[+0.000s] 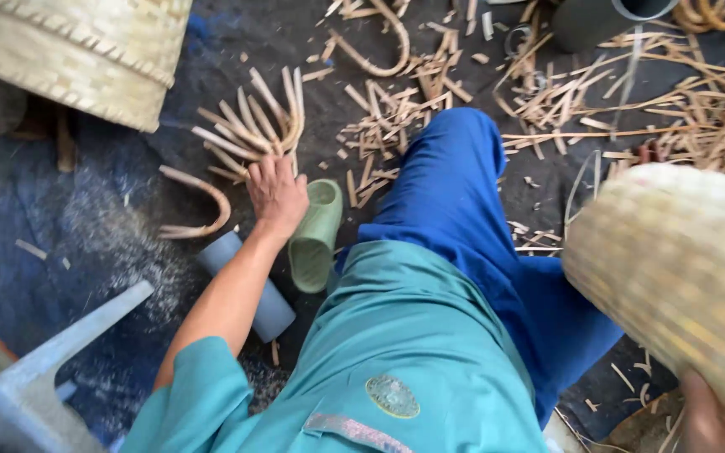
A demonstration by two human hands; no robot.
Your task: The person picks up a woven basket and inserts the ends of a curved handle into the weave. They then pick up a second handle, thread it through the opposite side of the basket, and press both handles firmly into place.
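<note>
My left hand (276, 192) reaches down to the dark floor and closes on a bunch of curved cane pieces (249, 124) lying fanned out there. My right hand (719, 419) shows only at the bottom right corner, holding up a woven bamboo basket (673, 260) that is blurred by motion. My blue trouser leg (455, 201) stretches across the middle, with a green sandal (315, 235) next to my left wrist.
A grey plastic pipe section (249, 285) lies under my left forearm. A second woven basket (77, 50) stands at the top left. Cane offcuts and strips (631, 101) litter the floor at the top right, beside a grey pipe (597, 17). A grey stool (35, 369) is at the lower left.
</note>
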